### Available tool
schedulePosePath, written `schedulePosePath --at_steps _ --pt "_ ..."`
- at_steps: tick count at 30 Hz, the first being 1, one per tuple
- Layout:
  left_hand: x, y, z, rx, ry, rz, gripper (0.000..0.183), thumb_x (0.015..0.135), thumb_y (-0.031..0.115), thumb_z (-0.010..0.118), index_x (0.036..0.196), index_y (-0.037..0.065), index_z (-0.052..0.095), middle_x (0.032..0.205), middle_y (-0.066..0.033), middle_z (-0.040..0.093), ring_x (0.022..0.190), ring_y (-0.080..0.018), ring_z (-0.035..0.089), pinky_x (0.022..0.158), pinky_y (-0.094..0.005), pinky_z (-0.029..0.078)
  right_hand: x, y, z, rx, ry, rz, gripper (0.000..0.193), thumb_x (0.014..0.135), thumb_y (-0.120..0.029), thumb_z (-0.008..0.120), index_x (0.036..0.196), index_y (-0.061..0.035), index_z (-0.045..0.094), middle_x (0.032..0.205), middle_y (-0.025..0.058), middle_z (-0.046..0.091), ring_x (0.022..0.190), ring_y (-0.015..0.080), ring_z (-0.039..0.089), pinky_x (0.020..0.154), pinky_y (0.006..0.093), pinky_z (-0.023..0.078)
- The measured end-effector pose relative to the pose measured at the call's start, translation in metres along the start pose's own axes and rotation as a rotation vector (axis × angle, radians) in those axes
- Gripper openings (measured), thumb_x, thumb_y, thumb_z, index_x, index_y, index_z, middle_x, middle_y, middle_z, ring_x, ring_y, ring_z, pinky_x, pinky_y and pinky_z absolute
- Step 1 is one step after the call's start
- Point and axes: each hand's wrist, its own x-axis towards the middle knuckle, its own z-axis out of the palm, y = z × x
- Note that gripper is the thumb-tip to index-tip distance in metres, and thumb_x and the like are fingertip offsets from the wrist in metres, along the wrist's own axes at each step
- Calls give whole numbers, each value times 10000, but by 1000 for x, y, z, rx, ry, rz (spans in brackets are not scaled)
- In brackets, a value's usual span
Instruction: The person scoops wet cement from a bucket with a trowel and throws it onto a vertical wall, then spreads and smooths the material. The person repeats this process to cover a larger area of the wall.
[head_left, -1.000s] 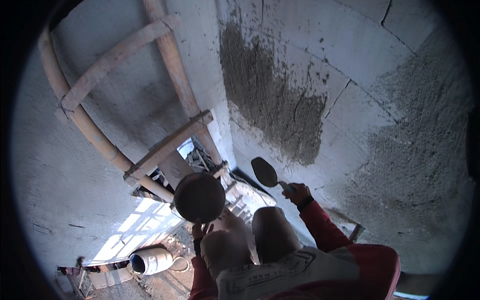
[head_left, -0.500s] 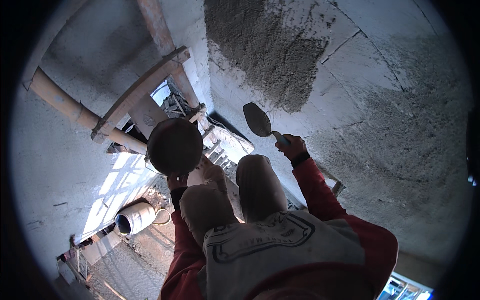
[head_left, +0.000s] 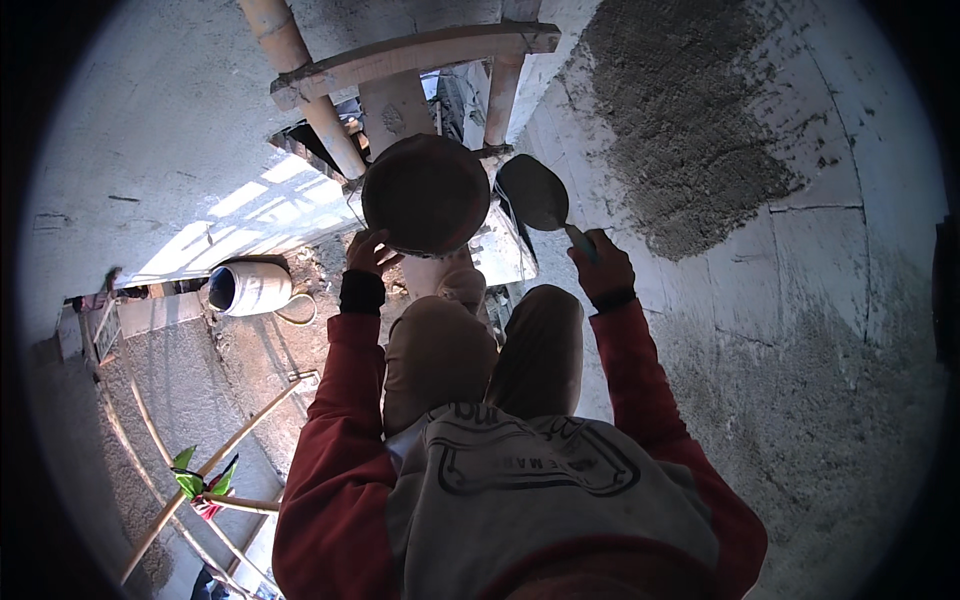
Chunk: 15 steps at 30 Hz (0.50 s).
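Observation:
My left hand point(head_left: 371, 252) grips the near left rim of a dark round bowl point(head_left: 426, 195), fingers partly hidden under its edge. Its dim inside makes the contents hard to make out. In my right hand point(head_left: 606, 268) is the greenish handle of a trowel point(head_left: 534, 191) with a rounded, dark blade. The blade stands just right of the bowl, with a small gap between them. To the right, a patch of wet grey mortar point(head_left: 690, 120) covers part of the pale block wall point(head_left: 815, 250). My bent knees lie below the bowl.
A wooden crosspiece point(head_left: 420, 60) and bamboo poles point(head_left: 285, 55) form scaffolding ahead, with a plank point(head_left: 393, 108) beneath. Far below at left, a white barrel point(head_left: 255, 288) lies on the ground. Lower left, thin bamboo poles cross near a green and red cloth-like piece point(head_left: 203, 483).
My view has swung left, so the wall patch sits farther right. The trowel blade is now much nearer the bowl; both hands keep their hold.

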Motion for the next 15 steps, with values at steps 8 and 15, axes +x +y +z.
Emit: schedulePosePath --at_steps 8,15 --pt "13 -19 14 95 26 80 222 764 49 654 893 46 474 873 -109 536 761 -232 607 594 -428 617 74 -80 31 -470 42 -577 204 845 -212 550 1025 -150 623 892 60 600 837 272 624 734 446 479" --pt "-3 -21 29 232 82 147 196 778 55 641 920 50 506 875 -112 572 793 -249 626 635 -436 600 100 -147 122 -559 -193 -524 199 847 -250 552 915 -150 709 924 108 693 910 273 673 786 503 493"
